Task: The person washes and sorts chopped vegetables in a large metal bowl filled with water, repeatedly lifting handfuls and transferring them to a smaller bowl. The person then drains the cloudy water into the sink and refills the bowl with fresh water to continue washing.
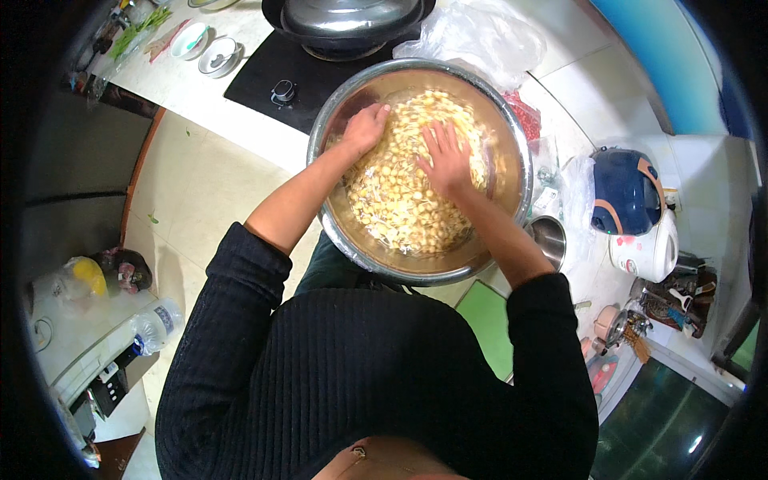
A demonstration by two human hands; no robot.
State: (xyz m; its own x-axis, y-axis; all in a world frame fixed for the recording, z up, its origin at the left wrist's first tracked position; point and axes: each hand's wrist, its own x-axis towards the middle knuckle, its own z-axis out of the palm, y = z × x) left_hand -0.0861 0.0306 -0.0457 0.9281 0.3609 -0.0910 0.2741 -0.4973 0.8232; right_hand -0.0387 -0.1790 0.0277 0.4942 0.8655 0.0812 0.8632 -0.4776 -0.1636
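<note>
Before me stands a large round metal basin [507, 222] filled with pale yellow bean sprouts [408, 198] in water. At the left inner side of the basin, my left hand [366, 127] is in the air or at the water's edge, its fingers close together beside the sprouts; whether it grips any cannot be told. My right hand [447, 157] lies flat over the sprouts, right of the basin's middle, with its fingers spread and no object seen in it. Both sleeves are pushed up to the elbows.
Behind the basin is a black cooktop [258, 90] with a lidded wok [354, 24]. Clear plastic bags [480, 45] lie at the back right. A metal pot [547, 240] and a blue rice cooker [627, 192] stand right. Two small bowls [189, 42] sit at the back left.
</note>
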